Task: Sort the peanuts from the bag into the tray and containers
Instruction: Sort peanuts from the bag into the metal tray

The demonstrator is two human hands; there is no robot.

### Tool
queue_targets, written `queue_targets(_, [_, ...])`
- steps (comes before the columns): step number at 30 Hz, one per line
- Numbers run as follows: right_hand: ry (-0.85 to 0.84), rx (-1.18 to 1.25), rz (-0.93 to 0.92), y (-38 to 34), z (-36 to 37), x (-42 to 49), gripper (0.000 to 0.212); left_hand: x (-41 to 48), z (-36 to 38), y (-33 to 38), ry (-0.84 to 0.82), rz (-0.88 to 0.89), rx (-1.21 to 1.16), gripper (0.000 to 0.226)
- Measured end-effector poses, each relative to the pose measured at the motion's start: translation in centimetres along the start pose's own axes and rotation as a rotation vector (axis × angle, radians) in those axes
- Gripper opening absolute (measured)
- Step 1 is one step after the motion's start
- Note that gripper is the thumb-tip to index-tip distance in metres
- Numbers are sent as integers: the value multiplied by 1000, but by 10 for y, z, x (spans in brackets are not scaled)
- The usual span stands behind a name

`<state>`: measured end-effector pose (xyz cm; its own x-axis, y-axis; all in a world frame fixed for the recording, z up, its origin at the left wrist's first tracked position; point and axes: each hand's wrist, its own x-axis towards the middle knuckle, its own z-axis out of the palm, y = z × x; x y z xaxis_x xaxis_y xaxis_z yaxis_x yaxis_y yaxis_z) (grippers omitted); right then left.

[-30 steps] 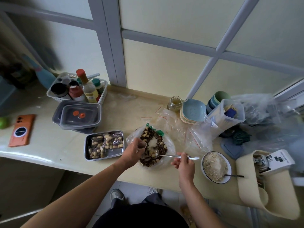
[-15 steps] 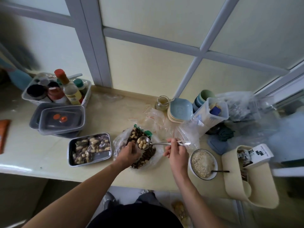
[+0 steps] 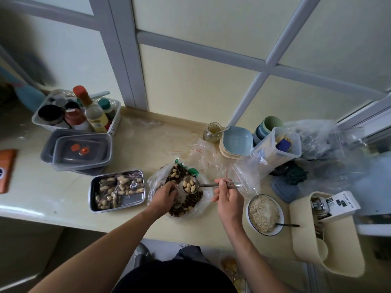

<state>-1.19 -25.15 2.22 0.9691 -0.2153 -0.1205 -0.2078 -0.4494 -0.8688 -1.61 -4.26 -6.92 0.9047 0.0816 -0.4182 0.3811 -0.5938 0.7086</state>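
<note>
An open clear plastic bag of peanuts and dark bits lies on the counter's front middle. My left hand grips the bag's left rim. My right hand holds a metal spoon by its handle, level above the bag, its bowl full of pale peanuts. Left of the bag sits a steel tray holding peanuts in shells over a crumpled wrapper. Two stacked lidded grey containers stand behind the tray.
A white bowl of oats with a dark spoon sits right of my right hand. Behind it lie zip bags, stacked dishes, a jar and a tall plastic tub. A bottle basket stands back left, an orange phone far left.
The spoon went from down inside the bag to lifted above it with a load of peanuts. The camera view shifted, then swung back.
</note>
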Motion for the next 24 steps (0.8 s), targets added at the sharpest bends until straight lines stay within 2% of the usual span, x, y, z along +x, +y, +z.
queue_targets(4, [-59, 17, -4, 3, 1, 0, 28, 0, -1, -3, -65, 37, -11, 7])
queue_targets(6, [-86, 24, 19, 4, 3, 0, 28, -4, 0, -4, -114, 56, -6, 26])
queue_targets(9, [-91, 64, 82, 4, 3, 0, 32, -5, 8, -5, -143, 30, 110, 66])
queue_targets(11, [-75, 120, 128, 2, 1, 1, 34, -5, 17, -5, -112, -9, 164, 77])
queue_targets(14, [-61, 171, 163, -2, -4, 3, 33, -3, 24, -3, -41, -19, 173, 61])
queue_targets(19, [-63, 84, 70, 4, -11, 9, 31, 2, 21, -4, 7, 70, 114, 36])
queue_targets(24, [-149, 3, -113, 0, -13, 9, 25, 5, 13, 1, -88, 102, 43, 41])
